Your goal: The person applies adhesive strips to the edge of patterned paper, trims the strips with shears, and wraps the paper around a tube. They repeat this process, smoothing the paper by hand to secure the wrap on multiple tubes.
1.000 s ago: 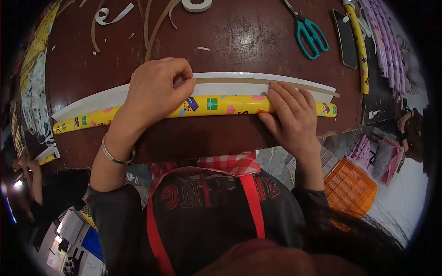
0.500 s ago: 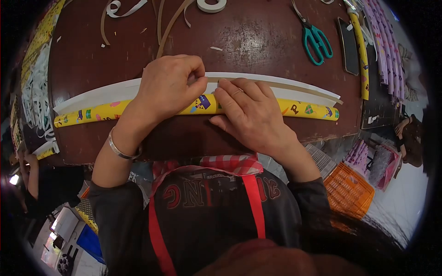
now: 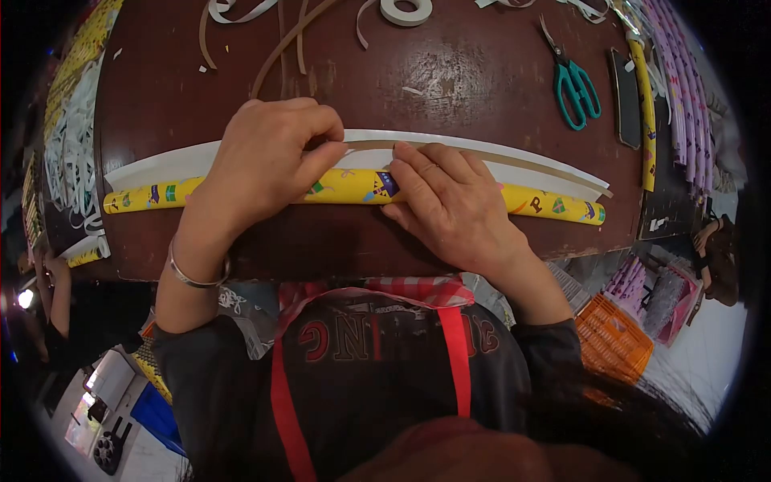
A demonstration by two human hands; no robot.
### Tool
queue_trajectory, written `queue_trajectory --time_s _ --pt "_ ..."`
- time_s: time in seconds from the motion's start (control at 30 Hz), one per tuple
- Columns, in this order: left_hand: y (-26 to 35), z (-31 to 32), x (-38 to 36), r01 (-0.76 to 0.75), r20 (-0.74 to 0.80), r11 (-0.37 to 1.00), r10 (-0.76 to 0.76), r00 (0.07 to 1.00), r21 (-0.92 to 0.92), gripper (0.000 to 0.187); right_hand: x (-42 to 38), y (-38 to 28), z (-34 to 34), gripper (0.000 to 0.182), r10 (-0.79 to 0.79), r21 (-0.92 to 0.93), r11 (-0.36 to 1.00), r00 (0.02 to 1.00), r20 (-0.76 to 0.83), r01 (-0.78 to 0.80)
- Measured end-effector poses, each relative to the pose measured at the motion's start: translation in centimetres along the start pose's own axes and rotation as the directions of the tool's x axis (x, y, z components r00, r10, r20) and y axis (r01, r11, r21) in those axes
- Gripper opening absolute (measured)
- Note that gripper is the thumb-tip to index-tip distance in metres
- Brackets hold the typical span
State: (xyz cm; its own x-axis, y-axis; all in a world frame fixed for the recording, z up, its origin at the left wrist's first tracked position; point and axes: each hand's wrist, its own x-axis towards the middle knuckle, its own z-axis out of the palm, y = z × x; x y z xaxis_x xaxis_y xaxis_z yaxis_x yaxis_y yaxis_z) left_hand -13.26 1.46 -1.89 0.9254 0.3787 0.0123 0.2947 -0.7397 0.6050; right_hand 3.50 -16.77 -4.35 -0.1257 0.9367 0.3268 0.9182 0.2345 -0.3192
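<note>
A yellow patterned paper roll (image 3: pixel 353 186) lies across the near part of the dark table, its white edge (image 3: pixel 161 163) unrolled on the far side. Along that white edge runs a narrow brown tape strip (image 3: pixel 530 164). My left hand (image 3: pixel 269 157) pinches the strip between thumb and forefinger, over the left half of the roll. Beside it, my right hand (image 3: pixel 458 197) lies on the roll with fingertips on the strip and white edge, fingers stretched out and close together.
Teal-handled scissors (image 3: pixel 575 92), a phone (image 3: pixel 625 100) and a white tape roll (image 3: pixel 405 10) lie on the table (image 3: pixel 482 72). Purple rolls (image 3: pixel 683 112) are at the right, white strips (image 3: pixel 71 153) at the left. An orange crate (image 3: pixel 614 333) stands below. Other people's hands show at both sides.
My left hand has slid left along the strip, away from my right hand, which stays on the roll. The view has shifted, so the table things appear further right.
</note>
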Motion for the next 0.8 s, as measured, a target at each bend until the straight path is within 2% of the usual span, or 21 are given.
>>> queue_trajectory --time_s 0.1,0.17,0.2,0.27,0.3,0.37,0.4,0.47,0.5,0.57,0.6,0.67,0.8 --pt "-0.5 -0.8 -1.2 0.023 0.004 1.000 -0.023 1.000 0.021 0.011 0.2 0.1 0.0 0.044 -0.010 -0.006 1.000 1.000 0.000 0.010" --pt "-0.5 -1.3 -1.7 -0.091 -0.005 0.994 0.092 0.996 0.062 0.009 0.3 0.1 -0.1 0.042 -0.024 -0.010 1.000 1.000 0.000 0.024" --pt "-0.6 -1.4 -1.9 -0.086 -0.007 0.994 0.086 0.996 0.061 0.009 0.3 0.1 -0.1 0.042 -0.023 -0.015 1.000 1.000 0.007 0.023" --pt "-0.7 -1.5 -2.2 -0.003 0.048 0.994 0.008 0.999 -0.106 0.009 0.3 0.1 -0.2 0.042 -0.025 -0.018 1.000 1.000 0.016 0.025" --pt "-0.9 -1.3 -2.2 0.001 0.046 0.994 0.004 0.999 -0.107 0.009 0.3 0.0 -0.2 0.041 -0.022 -0.019 1.000 1.000 0.016 0.022" --pt "-1.1 -0.8 -1.7 0.141 -0.066 0.983 -0.150 0.987 -0.118 0.013 0.3 0.1 -0.2 0.041 -0.022 -0.021 1.000 1.000 0.017 0.023" --pt "-1.2 -0.8 -1.4 0.143 -0.069 0.983 -0.152 0.986 -0.118 0.013 0.2 0.1 -0.2 0.045 -0.012 -0.017 1.000 1.000 0.021 0.013" --pt "-1.1 -1.2 -0.8 0.146 0.062 0.989 -0.146 0.987 0.003 0.020 0.1 0.1 -0.1 0.048 -0.008 -0.012 1.000 1.000 0.026 0.008" --pt "-0.8 -1.5 -0.6 0.149 0.057 0.989 -0.149 0.987 0.004 0.020 0.2 0.1 -0.1 0.049 -0.007 -0.017 1.000 1.000 0.030 0.007" --pt "-0.1 -2.1 0.0 0.134 0.185 0.991 -0.136 0.973 0.022 0.025 0.2 0.1 -0.2 0.049 -0.005 -0.020 1.000 1.000 0.031 0.006" --pt "0.2 -2.2 0.1 0.135 0.184 0.991 -0.137 0.973 0.024 0.025 0.3 0.1 -0.2 0.045 -0.017 -0.028 0.999 1.000 0.023 0.018" --pt "0.5 -2.4 0.2 0.044 0.143 0.988 -0.065 0.988 0.150 0.024 0.3 0.1 -0.2 0.042 -0.032 -0.031 0.999 0.999 0.012 0.033" --pt "0.1 -1.7 0.5 0.019 0.142 0.985 -0.044 0.989 0.171 0.021 0.3 0.1 -0.1 0.042 -0.035 -0.034 0.999 0.999 0.011 0.035"
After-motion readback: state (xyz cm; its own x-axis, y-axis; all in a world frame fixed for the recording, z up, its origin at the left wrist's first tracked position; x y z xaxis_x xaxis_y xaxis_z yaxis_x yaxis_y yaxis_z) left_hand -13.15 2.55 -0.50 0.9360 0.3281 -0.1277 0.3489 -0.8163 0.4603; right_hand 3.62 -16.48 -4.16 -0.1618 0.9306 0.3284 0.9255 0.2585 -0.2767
